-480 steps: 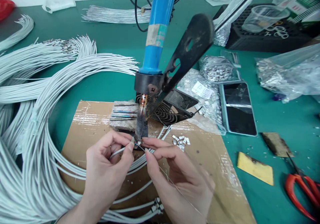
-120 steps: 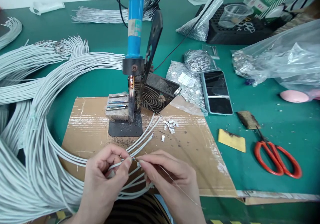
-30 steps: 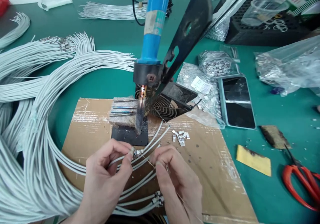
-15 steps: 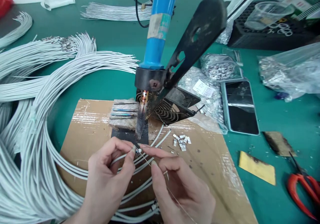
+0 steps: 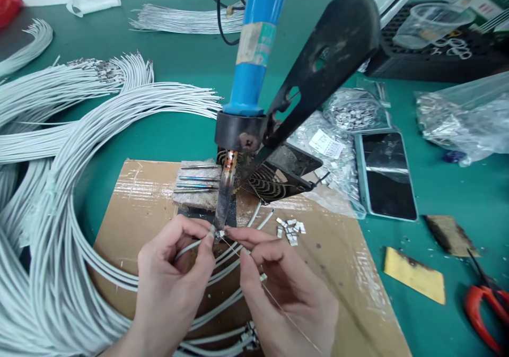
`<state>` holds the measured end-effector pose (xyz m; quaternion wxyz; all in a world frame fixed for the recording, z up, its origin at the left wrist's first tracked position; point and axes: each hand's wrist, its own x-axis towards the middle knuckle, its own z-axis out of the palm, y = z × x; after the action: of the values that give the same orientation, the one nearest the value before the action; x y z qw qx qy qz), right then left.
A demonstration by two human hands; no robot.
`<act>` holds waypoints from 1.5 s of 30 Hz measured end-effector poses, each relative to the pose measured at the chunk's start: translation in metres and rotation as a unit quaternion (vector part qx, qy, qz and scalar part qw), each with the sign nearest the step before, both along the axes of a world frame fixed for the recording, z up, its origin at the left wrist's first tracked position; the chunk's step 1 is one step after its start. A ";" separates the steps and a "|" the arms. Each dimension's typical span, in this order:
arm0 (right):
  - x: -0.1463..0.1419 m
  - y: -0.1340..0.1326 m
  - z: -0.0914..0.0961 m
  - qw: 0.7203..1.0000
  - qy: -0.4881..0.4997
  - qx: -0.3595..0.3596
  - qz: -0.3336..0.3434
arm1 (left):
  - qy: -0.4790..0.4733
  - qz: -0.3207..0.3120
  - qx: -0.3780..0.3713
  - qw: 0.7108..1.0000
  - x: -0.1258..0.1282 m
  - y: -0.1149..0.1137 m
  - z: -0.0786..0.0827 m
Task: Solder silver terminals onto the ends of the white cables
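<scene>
My left hand [image 5: 170, 272] pinches the end of a white cable [image 5: 186, 249], holding its small metal terminal right under the tip of the soldering iron [image 5: 225, 192]. The iron has a blue handle [image 5: 258, 44] and hangs in a black stand over the cardboard sheet [image 5: 342, 272]. My right hand [image 5: 286, 288] pinches a thin solder wire [image 5: 278, 306] and brings its end to the same terminal. Both hands meet just below the iron tip. More white cables with fitted terminals [image 5: 250, 338] lie under my wrists.
Big bundles of white cables [image 5: 59, 198] curve along the left. Loose metal terminals [image 5: 290, 227] lie on the cardboard. A small fan [image 5: 274, 179], bags of terminals [image 5: 353, 114], a phone [image 5: 387, 174], a yellow sponge [image 5: 413, 283] and red scissors [image 5: 487, 309] are on the right.
Both hands have risen from the cardboard's middle to the iron tip. The right hand has stretched out its pinch with the solder wire toward the terminal in the left hand.
</scene>
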<state>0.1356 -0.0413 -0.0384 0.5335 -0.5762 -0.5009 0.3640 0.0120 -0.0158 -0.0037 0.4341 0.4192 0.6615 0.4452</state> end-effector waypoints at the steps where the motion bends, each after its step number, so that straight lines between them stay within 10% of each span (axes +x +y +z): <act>1: 0.001 0.001 0.000 1.000 -0.004 0.001 0.005 | 0.002 0.008 -0.003 1.000 0.001 0.000 0.001; 45: 0.000 0.006 0.003 0.999 0.009 0.030 0.016 | 0.015 0.019 0.071 0.997 -0.002 0.001 -0.005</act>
<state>0.1351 -0.0353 -0.0351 0.5495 -0.5483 -0.5158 0.3623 0.0100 -0.0146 -0.0089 0.3853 0.4427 0.6425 0.4928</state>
